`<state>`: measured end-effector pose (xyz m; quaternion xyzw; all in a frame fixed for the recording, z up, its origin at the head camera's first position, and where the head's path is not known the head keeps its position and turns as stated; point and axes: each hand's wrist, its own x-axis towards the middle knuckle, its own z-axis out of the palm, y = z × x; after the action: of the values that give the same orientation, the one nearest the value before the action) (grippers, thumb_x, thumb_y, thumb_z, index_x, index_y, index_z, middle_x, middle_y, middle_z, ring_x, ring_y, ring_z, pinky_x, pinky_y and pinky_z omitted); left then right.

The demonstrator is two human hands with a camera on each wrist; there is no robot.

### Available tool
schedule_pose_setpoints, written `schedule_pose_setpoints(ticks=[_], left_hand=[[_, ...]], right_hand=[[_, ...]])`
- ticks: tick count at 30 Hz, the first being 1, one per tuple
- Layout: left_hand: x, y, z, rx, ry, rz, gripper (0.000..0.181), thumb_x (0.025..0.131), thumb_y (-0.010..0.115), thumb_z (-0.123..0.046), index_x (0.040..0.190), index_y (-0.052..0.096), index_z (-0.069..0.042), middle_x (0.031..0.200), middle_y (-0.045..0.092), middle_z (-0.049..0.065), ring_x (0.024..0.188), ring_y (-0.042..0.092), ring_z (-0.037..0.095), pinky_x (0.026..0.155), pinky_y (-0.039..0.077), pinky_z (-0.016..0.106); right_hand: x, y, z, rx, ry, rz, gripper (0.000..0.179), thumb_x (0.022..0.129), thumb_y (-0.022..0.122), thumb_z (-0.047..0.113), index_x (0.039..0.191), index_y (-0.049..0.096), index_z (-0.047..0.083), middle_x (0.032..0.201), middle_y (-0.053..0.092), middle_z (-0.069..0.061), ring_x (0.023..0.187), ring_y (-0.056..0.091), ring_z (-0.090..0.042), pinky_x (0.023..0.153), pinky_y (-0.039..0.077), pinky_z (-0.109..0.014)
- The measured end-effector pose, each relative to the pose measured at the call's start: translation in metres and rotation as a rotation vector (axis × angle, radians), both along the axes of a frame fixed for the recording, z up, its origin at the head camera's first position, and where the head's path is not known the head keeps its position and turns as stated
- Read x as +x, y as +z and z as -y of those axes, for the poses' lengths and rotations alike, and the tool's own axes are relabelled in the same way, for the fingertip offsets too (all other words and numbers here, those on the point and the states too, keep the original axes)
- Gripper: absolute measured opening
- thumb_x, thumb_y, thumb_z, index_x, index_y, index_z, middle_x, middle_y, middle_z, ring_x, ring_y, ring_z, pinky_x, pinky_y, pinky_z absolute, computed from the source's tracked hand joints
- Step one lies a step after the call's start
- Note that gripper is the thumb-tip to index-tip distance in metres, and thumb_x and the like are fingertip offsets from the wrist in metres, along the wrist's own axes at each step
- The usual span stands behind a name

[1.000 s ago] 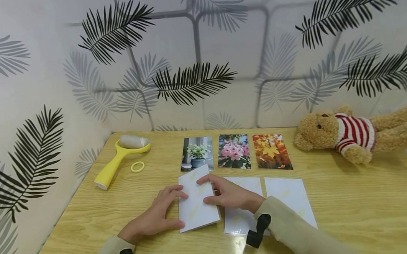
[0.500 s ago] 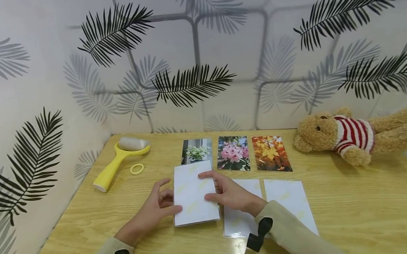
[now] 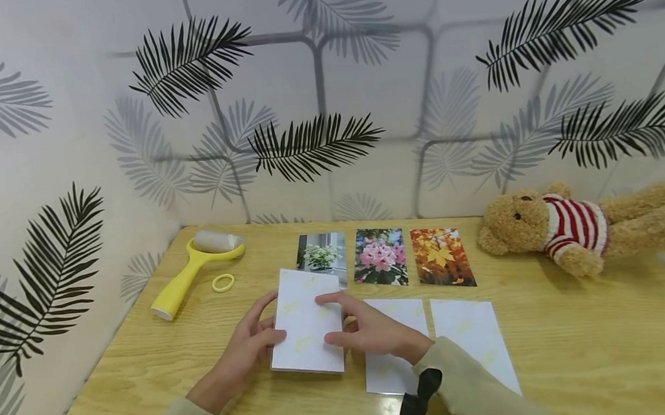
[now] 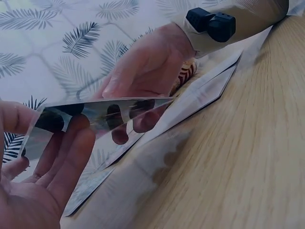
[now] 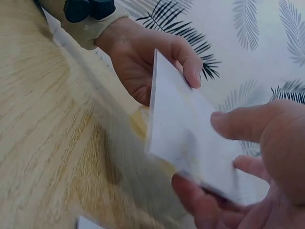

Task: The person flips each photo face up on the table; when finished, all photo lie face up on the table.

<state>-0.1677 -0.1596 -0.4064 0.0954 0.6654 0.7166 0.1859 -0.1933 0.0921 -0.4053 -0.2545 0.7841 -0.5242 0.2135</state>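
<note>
Both hands hold a laminated photo card (image 3: pixel 307 328), its white back with faint yellow marks facing up, raised over the table. At its left edge my left hand (image 3: pixel 244 347) has the thumb on top and fingers underneath; the left wrist view shows these fingers under the glossy lower face (image 4: pixel 102 117). My right hand (image 3: pixel 375 327) grips the right edge, thumb and index finger on the white face, other fingers below in the right wrist view. Two similar cards lie face down to the right, one (image 3: pixel 394 367) partly behind the right hand, the other (image 3: pixel 471 335) beyond it.
Behind, three photos lie face up: a potted plant (image 3: pixel 320 255), pink flowers (image 3: pixel 380 257) and autumn leaves (image 3: pixel 442 256). A yellow lint roller (image 3: pixel 186 278) and a yellow ring (image 3: pixel 223 283) are at left. A teddy bear (image 3: pixel 576 226) lies at the back right by the wall.
The card has shifted left and been lifted. My left hand has gone from fingers on its white face to gripping the left edge, fingers underneath. The right hand stays at the right edge.
</note>
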Motion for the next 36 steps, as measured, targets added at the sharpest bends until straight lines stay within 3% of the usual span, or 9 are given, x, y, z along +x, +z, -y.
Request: schedule_pose_setpoints(ticks=[4,7,13,18,22,24,29,33,36], left_hand=[[0.001,0.001,0.001,0.022,-0.022,-0.018,0.078,0.091,0.051,-0.003,0.155,0.007,-0.009,0.133,0.052,0.025,0.099,0.065,0.012,0.079,0.055,0.029],[0.002,0.0,0.001,0.059,-0.058,-0.033,0.075,0.094,0.049,-0.004,0.155,0.006,-0.008,0.127,0.058,0.018,0.095,0.068,0.014,0.076,0.056,0.03],[0.002,0.0,-0.002,0.11,-0.117,-0.038,0.072,0.096,0.049,-0.008,0.155,0.006,-0.011,0.11,0.064,0.006,0.073,0.069,0.014,0.057,0.055,0.029],[0.003,0.003,-0.006,0.071,-0.118,-0.059,0.076,0.096,0.047,-0.009,0.155,-0.002,-0.009,0.108,0.06,0.008,0.071,0.067,0.013,0.057,0.054,0.03],[0.004,0.002,-0.008,0.047,-0.051,-0.11,0.08,0.097,0.045,-0.009,0.154,-0.012,-0.013,0.111,0.056,0.011,0.066,0.063,0.011,0.06,0.054,0.032],[0.003,0.001,-0.009,0.049,-0.016,-0.13,0.082,0.098,0.044,-0.008,0.153,-0.016,-0.015,0.117,0.055,0.021,0.066,0.062,0.01,0.061,0.054,0.033],[0.003,0.0,-0.008,0.04,0.0,-0.146,0.087,0.098,0.043,-0.007,0.151,-0.024,-0.02,0.15,0.025,0.036,0.1,0.063,0.012,0.076,0.054,0.028],[0.003,0.0,-0.011,-0.001,0.009,-0.173,0.089,0.098,0.046,-0.009,0.151,-0.023,-0.021,0.156,0.012,0.03,0.135,0.036,0.026,0.091,0.045,0.017],[0.004,0.001,-0.012,-0.027,0.006,-0.191,0.087,0.099,0.046,-0.01,0.151,-0.023,-0.021,0.154,0.013,0.026,0.14,0.021,0.034,0.096,0.039,0.012]], right_hand=[[0.004,-0.001,0.005,-0.003,0.027,-0.081,0.055,0.094,0.063,0.019,0.145,0.043,0.014,0.146,0.039,-0.016,0.077,0.062,-0.018,0.059,0.05,-0.024],[0.008,-0.003,0.006,0.013,0.002,-0.089,0.05,0.094,0.063,0.017,0.142,0.048,0.013,0.133,0.037,-0.024,0.061,0.06,-0.017,0.053,0.046,-0.023],[0.013,-0.001,0.007,0.101,0.004,-0.178,0.046,0.092,0.066,0.021,0.136,0.054,0.014,0.092,0.038,-0.013,0.08,0.037,-0.018,0.068,0.033,-0.024],[0.012,-0.002,0.01,0.093,0.084,-0.247,0.049,0.094,0.063,0.02,0.139,0.049,0.008,0.102,0.049,-0.013,0.087,0.043,-0.017,0.073,0.039,-0.025],[0.011,-0.002,0.011,0.093,0.072,-0.195,0.047,0.095,0.061,0.019,0.14,0.048,0.008,0.114,0.05,-0.014,0.097,0.049,-0.018,0.083,0.044,-0.03],[0.011,-0.002,0.012,0.079,0.071,-0.159,0.046,0.096,0.059,0.017,0.139,0.048,0.007,0.114,0.052,-0.014,0.097,0.051,-0.019,0.085,0.045,-0.032],[0.013,-0.002,0.015,0.04,0.1,-0.079,0.044,0.098,0.055,0.016,0.14,0.045,0.005,0.11,0.052,-0.011,0.091,0.05,-0.016,0.083,0.044,-0.029],[0.014,-0.003,0.017,0.014,0.108,-0.058,0.044,0.1,0.053,0.015,0.14,0.042,0.003,0.107,0.052,-0.01,0.088,0.051,-0.014,0.079,0.045,-0.026],[0.015,-0.004,0.017,-0.009,0.119,-0.059,0.044,0.1,0.051,0.013,0.141,0.04,0.001,0.104,0.054,-0.011,0.087,0.052,-0.013,0.077,0.045,-0.025]])
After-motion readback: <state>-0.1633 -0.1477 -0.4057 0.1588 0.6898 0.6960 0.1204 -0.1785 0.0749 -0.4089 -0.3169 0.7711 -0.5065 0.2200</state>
